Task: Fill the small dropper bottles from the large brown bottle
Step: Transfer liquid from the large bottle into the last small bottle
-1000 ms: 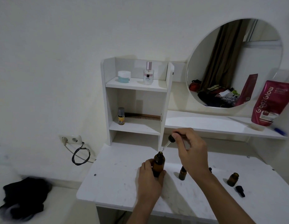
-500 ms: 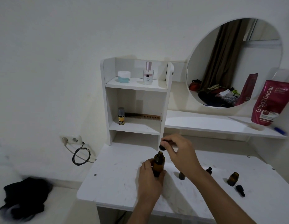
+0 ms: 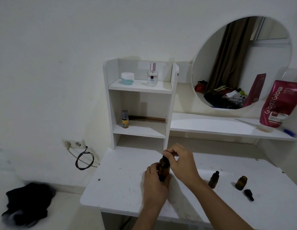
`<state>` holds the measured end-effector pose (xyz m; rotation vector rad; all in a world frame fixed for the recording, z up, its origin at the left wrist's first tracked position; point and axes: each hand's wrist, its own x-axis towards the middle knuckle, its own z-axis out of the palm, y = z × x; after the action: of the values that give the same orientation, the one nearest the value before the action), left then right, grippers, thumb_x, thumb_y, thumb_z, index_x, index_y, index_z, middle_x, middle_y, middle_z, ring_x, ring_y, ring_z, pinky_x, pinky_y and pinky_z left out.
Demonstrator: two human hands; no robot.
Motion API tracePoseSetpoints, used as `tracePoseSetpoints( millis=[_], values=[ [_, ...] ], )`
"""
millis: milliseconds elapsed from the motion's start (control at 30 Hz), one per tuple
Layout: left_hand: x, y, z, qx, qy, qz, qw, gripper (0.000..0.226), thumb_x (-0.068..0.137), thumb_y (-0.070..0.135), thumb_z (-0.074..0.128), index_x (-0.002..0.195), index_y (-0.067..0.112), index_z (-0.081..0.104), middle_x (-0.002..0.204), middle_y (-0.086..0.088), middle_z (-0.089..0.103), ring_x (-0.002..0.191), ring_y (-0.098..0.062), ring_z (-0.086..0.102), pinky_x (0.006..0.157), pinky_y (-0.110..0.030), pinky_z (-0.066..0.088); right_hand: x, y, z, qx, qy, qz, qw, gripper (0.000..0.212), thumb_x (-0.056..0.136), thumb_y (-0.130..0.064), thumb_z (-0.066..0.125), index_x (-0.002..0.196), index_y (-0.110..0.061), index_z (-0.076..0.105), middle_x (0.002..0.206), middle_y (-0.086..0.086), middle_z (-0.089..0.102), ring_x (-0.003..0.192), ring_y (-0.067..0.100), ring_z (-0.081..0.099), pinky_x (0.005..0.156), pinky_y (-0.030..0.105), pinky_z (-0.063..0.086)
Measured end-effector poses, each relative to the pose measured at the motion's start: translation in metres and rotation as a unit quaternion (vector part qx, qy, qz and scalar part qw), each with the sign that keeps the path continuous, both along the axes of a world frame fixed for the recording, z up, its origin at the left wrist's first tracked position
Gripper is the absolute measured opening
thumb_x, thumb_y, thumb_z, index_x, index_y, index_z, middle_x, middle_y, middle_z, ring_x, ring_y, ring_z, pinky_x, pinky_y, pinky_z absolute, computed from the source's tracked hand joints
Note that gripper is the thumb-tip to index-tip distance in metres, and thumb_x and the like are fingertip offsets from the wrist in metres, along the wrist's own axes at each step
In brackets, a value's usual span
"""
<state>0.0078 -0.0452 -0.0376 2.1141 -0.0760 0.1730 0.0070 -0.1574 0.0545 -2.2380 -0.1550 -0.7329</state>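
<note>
Lowered right hand [image 3: 181, 163] now pinches dropper cap atop left-held large brown bottle [image 3: 163, 170].

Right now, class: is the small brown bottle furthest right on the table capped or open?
Open: the small bottle has a bare neck, and a black dropper cap lies beside it.

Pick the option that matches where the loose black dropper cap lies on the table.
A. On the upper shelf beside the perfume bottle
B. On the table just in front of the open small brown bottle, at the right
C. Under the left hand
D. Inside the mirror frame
B. The loose black dropper cap lies on the white table, just nearer the camera than the open small brown bottle, at the right and clear of both hands.
</note>
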Motion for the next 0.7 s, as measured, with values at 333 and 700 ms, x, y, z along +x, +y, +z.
tracePoseSetpoints(
  millis=[333, 700],
  values=[
    [-0.001, 0.003, 0.003, 0.005, -0.002, 0.002, 1.000, 0.050, 0.092, 0.042, 0.069, 0.135, 0.028, 0.050, 0.130, 0.010, 0.057, 0.118, -0.013, 0.054, 0.104, -0.030, 0.049, 0.000, 0.005, 0.004, -0.032, 0.061, -0.013, 0.998, 0.010, 0.098, -0.027, 0.065, 0.093, -0.019, 0.069, 0.093, -0.008, 0.067, 0.087, 0.010, 0.065, 0.084, 0.035, 0.059],
    [-0.004, 0.005, 0.011, -0.013, -0.005, 0.013, 1.000, 0.072, 0.076, 0.046, 0.084, 0.136, 0.024, 0.051, 0.132, 0.001, 0.060, 0.110, -0.020, 0.062, 0.098, -0.043, 0.055, -0.058, -0.006, 0.095, 0.084, -0.164, -0.016, 0.983, 0.013, 0.099, -0.015, 0.066, 0.106, -0.008, 0.073, 0.100, 0.000, 0.071, 0.094, 0.009, 0.068, 0.086, 0.022, 0.057]
  ],
)
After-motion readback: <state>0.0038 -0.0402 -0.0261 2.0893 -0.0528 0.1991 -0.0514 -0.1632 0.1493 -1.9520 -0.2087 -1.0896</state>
